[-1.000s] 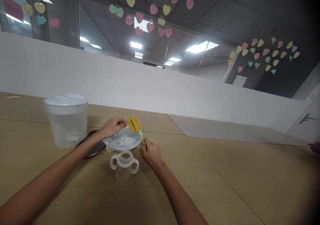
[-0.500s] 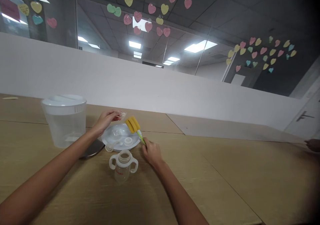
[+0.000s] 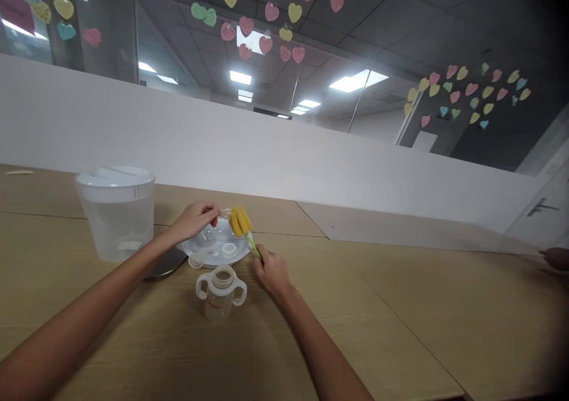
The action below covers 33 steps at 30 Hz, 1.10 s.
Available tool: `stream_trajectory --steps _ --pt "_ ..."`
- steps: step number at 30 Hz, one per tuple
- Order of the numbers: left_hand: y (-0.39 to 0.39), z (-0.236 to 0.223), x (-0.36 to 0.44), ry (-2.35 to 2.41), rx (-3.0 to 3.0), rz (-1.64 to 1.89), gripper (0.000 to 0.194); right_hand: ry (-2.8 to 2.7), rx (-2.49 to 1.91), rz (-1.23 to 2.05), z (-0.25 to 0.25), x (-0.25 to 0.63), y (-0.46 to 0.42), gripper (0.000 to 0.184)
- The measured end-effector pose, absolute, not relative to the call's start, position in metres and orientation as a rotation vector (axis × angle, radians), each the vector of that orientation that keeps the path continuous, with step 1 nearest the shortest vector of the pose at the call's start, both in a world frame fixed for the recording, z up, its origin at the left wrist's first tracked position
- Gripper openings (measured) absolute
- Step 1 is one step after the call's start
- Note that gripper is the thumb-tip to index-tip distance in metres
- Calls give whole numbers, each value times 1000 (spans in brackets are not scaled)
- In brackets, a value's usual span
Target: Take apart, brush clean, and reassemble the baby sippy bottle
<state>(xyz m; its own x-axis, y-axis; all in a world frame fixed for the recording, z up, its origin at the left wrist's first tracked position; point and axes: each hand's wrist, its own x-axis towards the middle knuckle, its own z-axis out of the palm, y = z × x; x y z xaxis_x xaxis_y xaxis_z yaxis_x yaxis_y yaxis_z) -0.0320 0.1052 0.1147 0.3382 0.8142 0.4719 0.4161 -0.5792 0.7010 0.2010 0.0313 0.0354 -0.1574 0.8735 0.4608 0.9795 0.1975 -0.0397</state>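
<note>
- One broad wooden table (image 3: 355, 318) fills the space before me, and behind it a low white wall (image 3: 267, 158) carries glass dotted with heart-shaped notes (image 3: 272, 12).
- Over on the left stands a tall translucent bucket (image 3: 118, 217), its white lid on.
- Just right of it, a pale shallow dish (image 3: 243, 254) sits on the table, partly over a dark round plate (image 3: 166, 266).
- The person's right hand (image 3: 272, 270) has its fingers closed round the green handle of a brush (image 3: 240, 221), whose yellow sponge head tilts up over the dish.
- The left hand (image 3: 195, 220) reaches above the dish, thumb and fingers pinched together on a small clear piece (image 3: 225, 213); its end meets the sponge, or lies just in front of it, I cannot tell which.
- Nearest the person, an uncapped clear bottle (image 3: 219, 300) with two white handles stands upright.
- Smallest are a clear cap (image 3: 195, 261) by the dish's near edge and a white ring (image 3: 229, 250) inside.
</note>
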Motion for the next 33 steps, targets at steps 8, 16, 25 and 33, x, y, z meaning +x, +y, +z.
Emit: stream_trajectory --steps 8,16,25,33 --pt "95 120 -28 1158 2237 1095 37 -2116 -1751 -364 36 200 31 26" --pt "95 138 -53 1329 2404 902 50 -2115 -1748 -401 37 201 32 26" --pt "97 137 -98 1887 2292 -49 8 -2118 -1752 -413 36 200 32 26" --pt "107 105 -81 1865 2080 -172 18 -2108 -1760 -420 39 199 30 24"
